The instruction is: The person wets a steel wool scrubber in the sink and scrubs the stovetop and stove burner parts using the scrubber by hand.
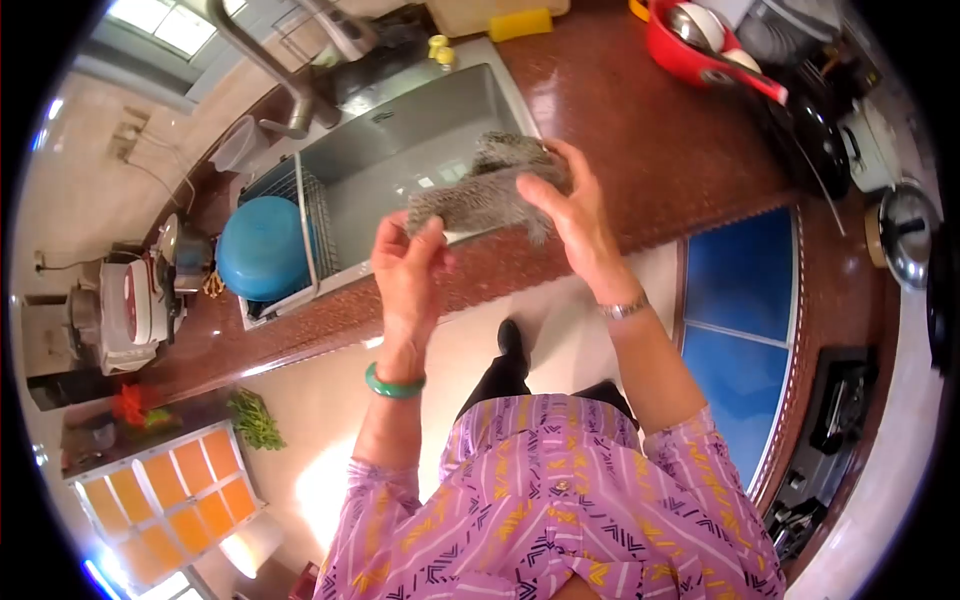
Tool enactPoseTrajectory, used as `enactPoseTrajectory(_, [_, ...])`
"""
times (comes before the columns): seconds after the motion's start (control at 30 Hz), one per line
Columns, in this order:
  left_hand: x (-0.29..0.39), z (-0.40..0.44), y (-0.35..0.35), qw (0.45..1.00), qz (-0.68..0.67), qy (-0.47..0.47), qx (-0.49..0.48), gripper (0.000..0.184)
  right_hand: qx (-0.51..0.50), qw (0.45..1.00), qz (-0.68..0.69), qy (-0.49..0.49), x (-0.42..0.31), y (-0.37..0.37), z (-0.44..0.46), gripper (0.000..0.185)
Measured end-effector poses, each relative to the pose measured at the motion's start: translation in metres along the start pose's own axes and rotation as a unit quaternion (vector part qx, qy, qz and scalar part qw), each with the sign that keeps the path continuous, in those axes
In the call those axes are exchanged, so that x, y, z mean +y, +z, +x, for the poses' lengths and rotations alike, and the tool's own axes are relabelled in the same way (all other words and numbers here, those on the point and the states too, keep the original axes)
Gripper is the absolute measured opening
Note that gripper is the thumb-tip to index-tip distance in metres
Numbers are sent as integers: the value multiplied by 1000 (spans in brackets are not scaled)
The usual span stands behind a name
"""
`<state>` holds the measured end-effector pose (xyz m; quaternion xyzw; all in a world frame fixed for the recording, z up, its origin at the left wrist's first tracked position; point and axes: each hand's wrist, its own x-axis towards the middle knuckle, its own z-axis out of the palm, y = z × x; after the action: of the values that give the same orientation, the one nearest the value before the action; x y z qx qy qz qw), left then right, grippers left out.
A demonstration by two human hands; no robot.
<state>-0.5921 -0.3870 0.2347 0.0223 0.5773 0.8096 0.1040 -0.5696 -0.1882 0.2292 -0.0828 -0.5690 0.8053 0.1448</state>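
A grey-brown, rough-textured cloth (480, 200) is stretched between my two hands over the front edge of the steel sink (400, 135). My left hand (408, 255) pinches its left end between thumb and fingers. At the other end, my right hand (575, 205) grips the bunched part, thumb on top and fingers partly hidden behind it. A loose corner hangs down beside the right thumb. Above the sink's back edge stands the faucet (300, 100).
A blue basin (265, 248) sits in a wire rack (318, 225) at the sink's left end. On the brown countertop (620, 130) are a yellow sponge-like block (521, 24) and a red pan (675, 55) holding utensils. Blue cabinet doors (735, 300) are below right.
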Motion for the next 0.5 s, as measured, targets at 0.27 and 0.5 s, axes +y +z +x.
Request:
enactPoseTrajectory(0.27, [-12,63,-104,958,233,-141,93,64,-36,911,-391,123,107,12,111,76])
enactPoseTrajectory(0.5, [-6,72,-131,963,78,-174,191,67,-119,757,-610,203,271,-16,238,72])
